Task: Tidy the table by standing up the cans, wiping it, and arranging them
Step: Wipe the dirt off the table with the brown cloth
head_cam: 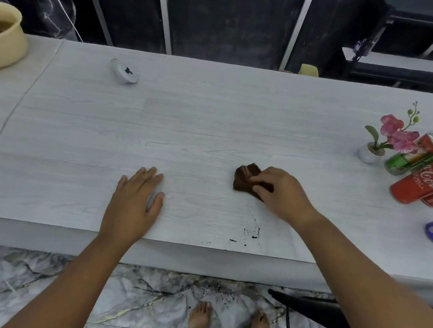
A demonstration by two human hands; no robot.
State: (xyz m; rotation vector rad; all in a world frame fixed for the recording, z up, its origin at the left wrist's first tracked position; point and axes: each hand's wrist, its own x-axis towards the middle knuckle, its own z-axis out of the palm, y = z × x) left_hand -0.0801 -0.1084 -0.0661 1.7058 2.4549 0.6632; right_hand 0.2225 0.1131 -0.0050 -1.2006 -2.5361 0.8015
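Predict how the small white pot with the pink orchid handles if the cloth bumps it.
The small white pot with the pink orchid probably tips easily: its flowers and stem rise well above a narrow base. It looks light, so a nudge from the brown folded cloth under the right hand would likely slide it on the smooth white table. The petals seem fragile.

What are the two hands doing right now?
Left hand: open, flat on the table, holding nothing.
Right hand: closed on the brown cloth, pressing it to the table.
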